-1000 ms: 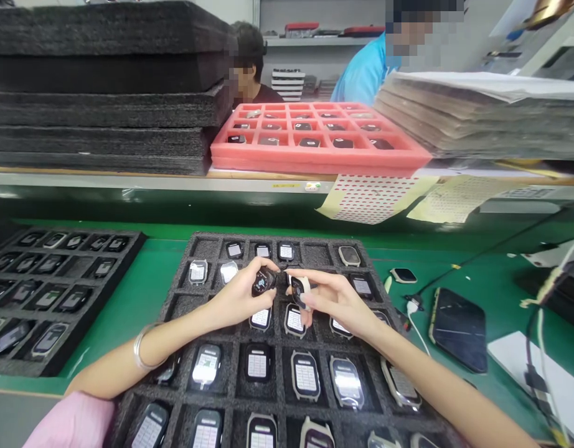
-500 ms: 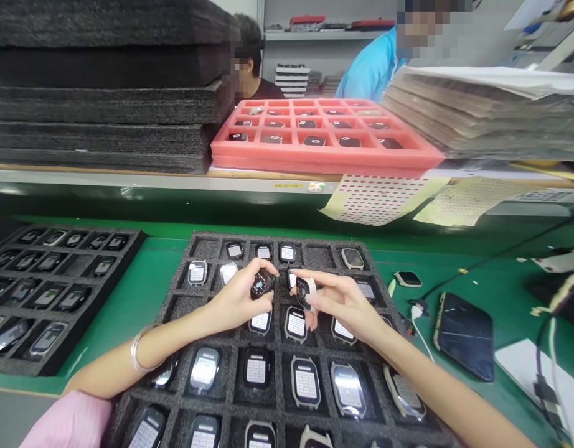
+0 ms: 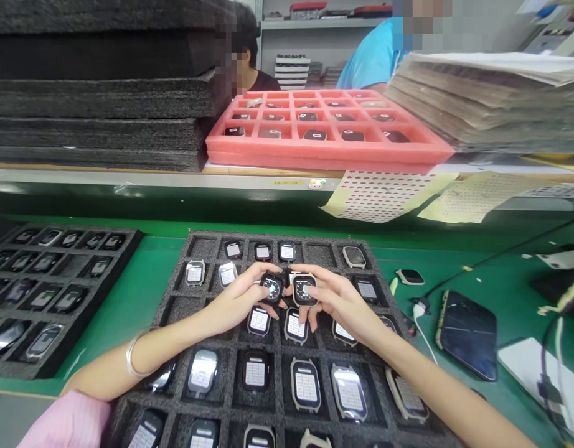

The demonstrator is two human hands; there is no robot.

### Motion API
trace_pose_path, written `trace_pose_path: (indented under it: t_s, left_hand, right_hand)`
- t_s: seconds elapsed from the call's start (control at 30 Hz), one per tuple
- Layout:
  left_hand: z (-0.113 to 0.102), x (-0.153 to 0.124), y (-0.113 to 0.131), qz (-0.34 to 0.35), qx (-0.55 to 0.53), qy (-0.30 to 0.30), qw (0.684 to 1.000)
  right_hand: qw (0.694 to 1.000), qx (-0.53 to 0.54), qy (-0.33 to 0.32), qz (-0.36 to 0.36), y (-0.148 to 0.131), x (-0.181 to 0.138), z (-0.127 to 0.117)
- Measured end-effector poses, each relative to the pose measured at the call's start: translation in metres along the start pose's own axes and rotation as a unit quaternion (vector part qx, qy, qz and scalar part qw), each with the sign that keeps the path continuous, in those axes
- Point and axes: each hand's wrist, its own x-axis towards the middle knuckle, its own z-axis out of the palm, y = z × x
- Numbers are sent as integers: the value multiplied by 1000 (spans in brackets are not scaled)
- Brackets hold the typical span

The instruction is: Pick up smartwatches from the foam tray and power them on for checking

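My left hand (image 3: 249, 290) is closed on a black smartwatch (image 3: 271, 287), its thumb at the screen's edge. Beside it, my right hand (image 3: 331, 295) grips a light-cased smartwatch (image 3: 304, 290), with the thumb on its screen. Both lit screens face me and show dark watch faces. The two watches are held side by side, just above a black foam tray (image 3: 231, 339). In the tray's compartments lie several strapless watches, many with white list-like screens, such as a light-framed watch (image 3: 305, 384) and a black watch (image 3: 256, 370).
A second black foam tray (image 3: 76, 323) with watches lies at left. On the right are a loose watch (image 3: 410, 277), a dark phone-like device (image 3: 468, 335) and cables. A red foam tray (image 3: 329, 149) stands on the shelf between black foam stacks (image 3: 100, 99) and stacked sheets (image 3: 483, 106). Two people are behind.
Both watches have been turned so their screens face me, and my hands have come closer together. The view has shifted slightly.
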Motion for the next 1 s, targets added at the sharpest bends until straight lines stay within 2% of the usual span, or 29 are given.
trace_pose_path:
  t_s: [0.27, 0.57, 0.67, 0.8, 1.0]
  left_hand:
    - [1, -2, 2, 1, 8, 3, 1000]
    - [1, -3, 1, 12, 37, -29, 999]
    - [-1, -2, -4, 28, 97, -13, 995]
    - [-2, -1, -8, 71, 222, 31, 972]
    - [-3, -4, -3, 76, 294, 27, 952]
  right_hand:
    - [1000, 2, 25, 9, -1, -3, 3]
    - [999, -26, 23, 0, 1, -5, 3]
    - [999, -26, 0, -24, 1, -5, 4]
    - [998, -29, -38, -38, 0, -5, 3]
    - [997, -65, -37, -20, 0, -8, -1]
